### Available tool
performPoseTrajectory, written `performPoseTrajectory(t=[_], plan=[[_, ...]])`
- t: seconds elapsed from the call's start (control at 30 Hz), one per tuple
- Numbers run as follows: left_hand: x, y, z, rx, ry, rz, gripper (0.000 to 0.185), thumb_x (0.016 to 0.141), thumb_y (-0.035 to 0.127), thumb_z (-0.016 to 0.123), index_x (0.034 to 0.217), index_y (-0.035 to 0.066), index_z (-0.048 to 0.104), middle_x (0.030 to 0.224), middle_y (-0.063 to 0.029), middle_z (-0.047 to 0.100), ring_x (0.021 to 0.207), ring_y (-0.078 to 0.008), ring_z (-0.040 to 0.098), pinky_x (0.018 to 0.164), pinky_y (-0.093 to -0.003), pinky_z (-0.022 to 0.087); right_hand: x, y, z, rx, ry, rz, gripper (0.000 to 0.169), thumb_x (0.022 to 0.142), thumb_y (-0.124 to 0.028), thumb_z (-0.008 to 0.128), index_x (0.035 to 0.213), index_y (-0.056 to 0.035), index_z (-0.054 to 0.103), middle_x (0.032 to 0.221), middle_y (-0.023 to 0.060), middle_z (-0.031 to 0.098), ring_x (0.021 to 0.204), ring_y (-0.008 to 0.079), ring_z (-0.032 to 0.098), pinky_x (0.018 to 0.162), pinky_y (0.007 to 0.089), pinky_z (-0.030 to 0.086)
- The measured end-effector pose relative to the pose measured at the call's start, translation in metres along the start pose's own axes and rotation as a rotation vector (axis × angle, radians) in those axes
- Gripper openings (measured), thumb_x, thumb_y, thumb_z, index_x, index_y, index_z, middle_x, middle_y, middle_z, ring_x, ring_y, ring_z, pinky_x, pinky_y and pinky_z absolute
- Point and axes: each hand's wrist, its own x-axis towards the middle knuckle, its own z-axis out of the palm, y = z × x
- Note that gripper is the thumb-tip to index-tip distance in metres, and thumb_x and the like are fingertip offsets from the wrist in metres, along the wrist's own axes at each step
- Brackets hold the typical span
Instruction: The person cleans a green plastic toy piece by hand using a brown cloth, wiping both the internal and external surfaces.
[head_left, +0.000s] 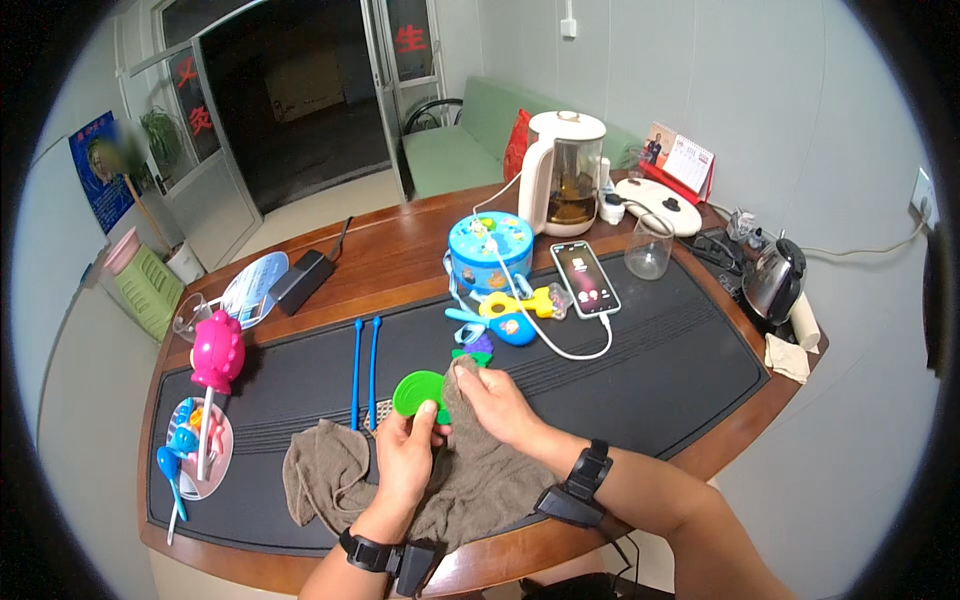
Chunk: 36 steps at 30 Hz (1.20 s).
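Note:
My left hand (409, 442) grips the lower edge of a round green plastic piece (417, 392), thumb on its face. Beside it, my right hand (496, 401) holds a bunched part of a brown cloth (487, 480) against the green piece's right edge. The cloth spreads over the front of the black mat, with another folded part (326, 465) to the left. Just beyond my hands lies a purple and green toy (478, 349), partly hidden. Two blue sticks (364, 367) lie side by side left of the green piece. A small patterned item (381, 412) shows partly behind my left hand.
Farther back are a blue drum-shaped box (491, 255), a blue maraca (513, 328), a yellow toy (525, 303), a cabled phone (585, 277), a glass (649, 255) and an electric kettle (570, 176). At left, a pink toy (218, 352) stands by a plate (217, 480) of small toys.

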Motion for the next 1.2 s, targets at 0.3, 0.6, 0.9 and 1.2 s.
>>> performPoseTrajectory(t=[0.3,0.6,0.9,1.2], plan=[[0.003,0.005,0.002,-0.100,-0.003,0.081,0.015,0.089,0.007,0.054,0.103,0.001,0.056,0.085,-0.0027,0.059,0.069,-0.0091,0.058,0.061,-0.0209,0.045,0.002,0.001,-0.004,0.114,-0.118,-0.034,0.044,0.097,-0.034,0.032,0.097,0.0014,0.057,0.087,0.0080,0.061,0.080,0.0144,0.056,0.076,0.0299,0.044],[0.003,0.001,0.003,-0.076,-0.056,0.143,0.010,0.085,-0.001,0.056,0.095,-0.003,0.056,0.096,-0.0033,0.052,0.072,-0.0094,0.056,0.065,-0.0225,0.047,0.002,0.001,-0.009,0.130,-0.187,0.013,0.039,0.094,-0.031,0.034,0.089,0.0013,0.056,0.080,0.0072,0.058,0.076,0.0141,0.052,0.073,0.0320,0.042],[0.000,0.004,0.004,-0.033,-0.060,0.175,0.010,0.086,0.000,0.055,0.095,-0.003,0.056,0.094,-0.0037,0.053,0.071,-0.0096,0.057,0.062,-0.0221,0.047,0.001,-0.009,-0.009,0.118,-0.126,0.002,0.041,0.096,-0.032,0.032,0.087,0.0013,0.054,0.081,0.0066,0.057,0.079,0.0131,0.051,0.076,0.0310,0.041],[0.003,0.001,0.002,-0.101,-0.077,0.098,0.016,0.088,0.003,0.054,0.104,0.000,0.054,0.089,-0.0035,0.057,0.073,-0.0095,0.057,0.065,-0.0222,0.047,0.007,0.001,-0.007,0.152,-0.216,-0.065,0.039,0.097,-0.032,0.034,0.091,0.0007,0.055,0.082,0.0049,0.057,0.078,0.0113,0.051,0.074,0.0286,0.042]])
